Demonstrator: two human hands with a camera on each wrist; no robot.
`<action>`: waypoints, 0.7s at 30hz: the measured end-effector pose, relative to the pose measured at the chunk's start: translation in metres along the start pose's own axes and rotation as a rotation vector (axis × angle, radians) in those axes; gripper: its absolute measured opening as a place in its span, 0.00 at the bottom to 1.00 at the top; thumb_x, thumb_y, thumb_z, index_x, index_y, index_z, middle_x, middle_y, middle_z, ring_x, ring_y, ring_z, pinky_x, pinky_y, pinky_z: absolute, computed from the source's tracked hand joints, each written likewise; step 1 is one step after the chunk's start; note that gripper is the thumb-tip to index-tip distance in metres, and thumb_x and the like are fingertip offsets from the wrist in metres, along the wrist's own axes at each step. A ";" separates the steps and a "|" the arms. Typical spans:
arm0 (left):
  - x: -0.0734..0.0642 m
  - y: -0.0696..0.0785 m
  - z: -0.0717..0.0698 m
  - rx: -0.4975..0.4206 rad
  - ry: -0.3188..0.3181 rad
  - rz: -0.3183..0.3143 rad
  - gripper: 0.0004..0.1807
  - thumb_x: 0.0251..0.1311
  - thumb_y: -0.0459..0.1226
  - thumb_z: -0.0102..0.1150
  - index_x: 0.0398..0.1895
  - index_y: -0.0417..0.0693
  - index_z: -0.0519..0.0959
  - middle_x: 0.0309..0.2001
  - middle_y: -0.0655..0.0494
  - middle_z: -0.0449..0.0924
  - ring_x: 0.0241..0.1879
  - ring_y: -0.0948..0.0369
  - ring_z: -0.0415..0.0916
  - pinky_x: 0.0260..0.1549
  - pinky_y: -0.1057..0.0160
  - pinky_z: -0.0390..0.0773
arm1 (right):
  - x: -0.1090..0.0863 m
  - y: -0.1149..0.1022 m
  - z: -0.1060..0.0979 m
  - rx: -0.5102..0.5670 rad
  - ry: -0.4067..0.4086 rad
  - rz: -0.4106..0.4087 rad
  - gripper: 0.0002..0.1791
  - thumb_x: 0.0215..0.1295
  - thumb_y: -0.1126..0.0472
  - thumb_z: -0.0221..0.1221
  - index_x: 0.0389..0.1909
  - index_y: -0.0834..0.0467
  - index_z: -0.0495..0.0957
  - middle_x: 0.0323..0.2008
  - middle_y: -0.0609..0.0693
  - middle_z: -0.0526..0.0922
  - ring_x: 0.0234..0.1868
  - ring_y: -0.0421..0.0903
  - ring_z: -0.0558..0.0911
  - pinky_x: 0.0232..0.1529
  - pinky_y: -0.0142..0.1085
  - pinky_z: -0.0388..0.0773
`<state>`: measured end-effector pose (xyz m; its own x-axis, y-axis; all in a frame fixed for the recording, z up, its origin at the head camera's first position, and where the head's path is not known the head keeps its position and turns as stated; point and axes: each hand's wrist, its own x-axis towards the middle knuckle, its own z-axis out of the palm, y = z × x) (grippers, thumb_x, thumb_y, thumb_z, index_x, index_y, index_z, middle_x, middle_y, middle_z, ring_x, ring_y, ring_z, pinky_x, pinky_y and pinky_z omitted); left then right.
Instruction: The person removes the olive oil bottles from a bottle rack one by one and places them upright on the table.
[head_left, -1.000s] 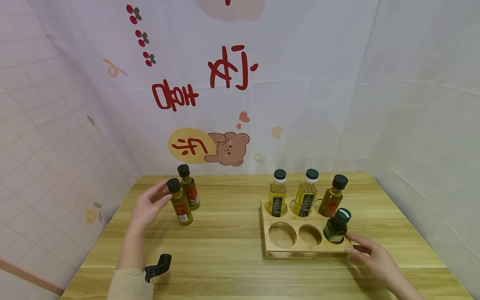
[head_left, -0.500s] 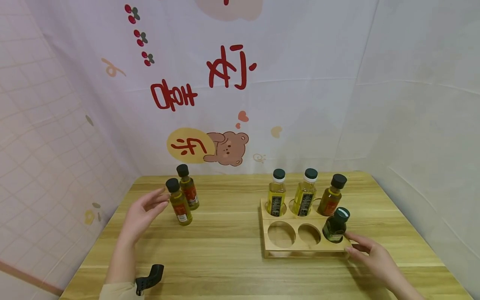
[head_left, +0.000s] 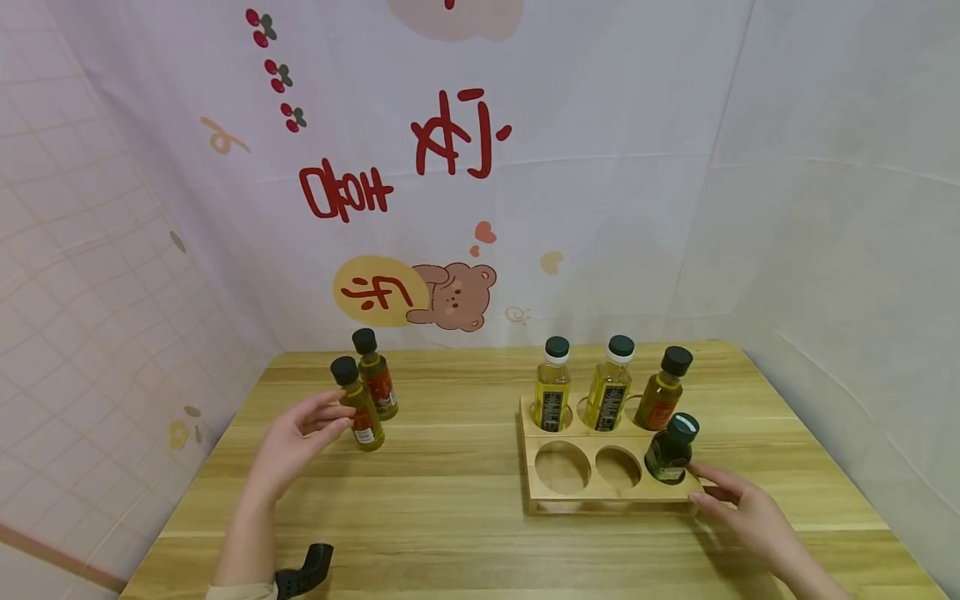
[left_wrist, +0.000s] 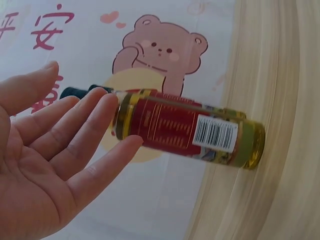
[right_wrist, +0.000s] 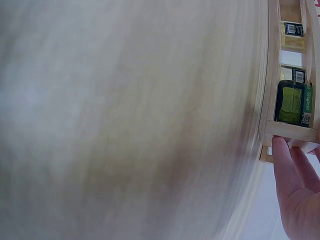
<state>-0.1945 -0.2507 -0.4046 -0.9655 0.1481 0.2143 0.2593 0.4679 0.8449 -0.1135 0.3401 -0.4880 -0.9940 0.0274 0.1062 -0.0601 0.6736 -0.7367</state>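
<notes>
In the head view my left hand (head_left: pixel 303 433) is at the near side of a small olive oil bottle (head_left: pixel 365 421) with a black cap and red label. Its fingers are extended and spread, with the tips overlapping the bottle in the left wrist view; thumb and palm stand away from the glass. Close behind stands a matching oil bottle (head_left: pixel 383 387). At the right, my right hand (head_left: pixel 750 512) touches the end of a two-tier wooden bottle rack (head_left: pixel 536 496), its extended fingertips against the end panel (right_wrist: pixel 290 131). A dark green bottle (head_left: pixel 669 454) sits in the front hole beside that hand.
Two clear yellow-oil bottles (head_left: pixel 552 392) and one red-labelled bottle (head_left: pixel 660 400) fill the rack's back row. Two round front-row holes hold nothing. A wooden table (head_left: pixel 450 475) bears everything, with a printed white cloth (head_left: pixel 615 208) rising behind its far edge.
My left hand drew back slightly from the near oil bottle, then lowered and came in again beside its label. My right hand stayed at the rack's end. The bottles have not moved.
</notes>
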 end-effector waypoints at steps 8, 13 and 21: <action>0.002 0.003 0.021 -0.049 -0.060 -0.015 0.29 0.67 0.42 0.63 0.68 0.43 0.70 0.52 0.47 0.83 0.50 0.52 0.79 0.43 0.63 0.79 | 0.001 0.000 0.000 -0.004 0.002 0.001 0.27 0.64 0.59 0.66 0.60 0.69 0.75 0.57 0.67 0.77 0.41 0.27 0.78 0.41 0.25 0.76; 0.005 0.002 0.039 -0.091 -0.100 0.002 0.28 0.66 0.36 0.63 0.68 0.41 0.70 0.51 0.44 0.83 0.49 0.51 0.81 0.42 0.65 0.80 | 0.001 0.001 0.000 -0.011 0.000 -0.003 0.27 0.64 0.60 0.67 0.60 0.70 0.75 0.56 0.68 0.78 0.41 0.28 0.79 0.41 0.26 0.77; 0.011 0.003 0.071 -0.157 -0.159 0.042 0.28 0.65 0.33 0.64 0.67 0.36 0.70 0.51 0.38 0.82 0.49 0.48 0.81 0.43 0.65 0.80 | 0.000 0.002 0.000 -0.002 -0.001 -0.004 0.27 0.64 0.61 0.66 0.60 0.71 0.75 0.57 0.69 0.77 0.41 0.27 0.78 0.39 0.26 0.77</action>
<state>-0.2024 -0.1854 -0.4344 -0.9346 0.3062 0.1809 0.2797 0.3187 0.9056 -0.1138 0.3413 -0.4893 -0.9938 0.0237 0.1083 -0.0640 0.6754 -0.7346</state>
